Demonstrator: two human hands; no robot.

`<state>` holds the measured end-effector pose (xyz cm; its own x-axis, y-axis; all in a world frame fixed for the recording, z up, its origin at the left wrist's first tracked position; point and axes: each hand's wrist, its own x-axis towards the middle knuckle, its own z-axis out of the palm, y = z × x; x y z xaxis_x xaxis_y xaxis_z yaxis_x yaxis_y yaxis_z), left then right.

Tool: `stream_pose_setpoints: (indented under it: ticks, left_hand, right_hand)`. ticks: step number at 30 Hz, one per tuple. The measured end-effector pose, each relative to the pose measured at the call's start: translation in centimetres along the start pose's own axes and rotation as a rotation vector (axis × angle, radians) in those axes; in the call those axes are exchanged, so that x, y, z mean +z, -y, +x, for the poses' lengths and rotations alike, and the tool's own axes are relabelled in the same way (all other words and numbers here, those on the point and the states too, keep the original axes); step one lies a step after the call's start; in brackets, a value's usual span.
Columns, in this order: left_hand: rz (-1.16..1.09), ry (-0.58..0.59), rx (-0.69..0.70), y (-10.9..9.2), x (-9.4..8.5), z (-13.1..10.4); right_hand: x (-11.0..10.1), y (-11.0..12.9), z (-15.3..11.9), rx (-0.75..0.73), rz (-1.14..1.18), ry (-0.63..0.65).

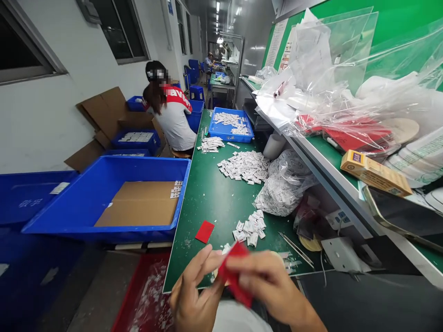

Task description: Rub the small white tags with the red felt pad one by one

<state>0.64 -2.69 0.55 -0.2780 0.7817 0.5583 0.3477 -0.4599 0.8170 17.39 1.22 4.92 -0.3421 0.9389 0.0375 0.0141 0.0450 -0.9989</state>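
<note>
At the near edge of the green table, my right hand (268, 281) pinches a red cloth (238, 274), slightly blurred by motion. Close against it on the left, my left hand (200, 286) has its fingers bent and pressed together at the cloth's left side; whatever small thing they hold is hidden. A second red piece (205, 231) lies flat on the table beyond my left hand. Just past my hands sits a small pile of white plastic parts (251, 227). Metal tweezers (296, 249) lie to the right of my right hand.
A larger white heap (244, 166), a clear bag of parts (282, 184) and a blue tray (230, 137) stand farther back. A big blue bin (138, 228) adjoins the table's left edge. A cluttered shelf (311, 170) overhangs the right. A person (175, 120) sits at back left.
</note>
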Motion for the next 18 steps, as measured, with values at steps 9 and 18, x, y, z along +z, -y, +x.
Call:
stream_pose_setpoints:
  ticks: [9,18]
  left_hand:
    - [-0.914,0.154,-0.919,0.0,0.4,2.4]
    - [-1.198,0.354,-1.166,-0.9,-0.3,2.9]
  right_hand:
    - [-0.9,0.9,1.1,0.019,0.029,-0.138]
    - [-1.2,2.4,2.6,0.054,0.096,-0.062]
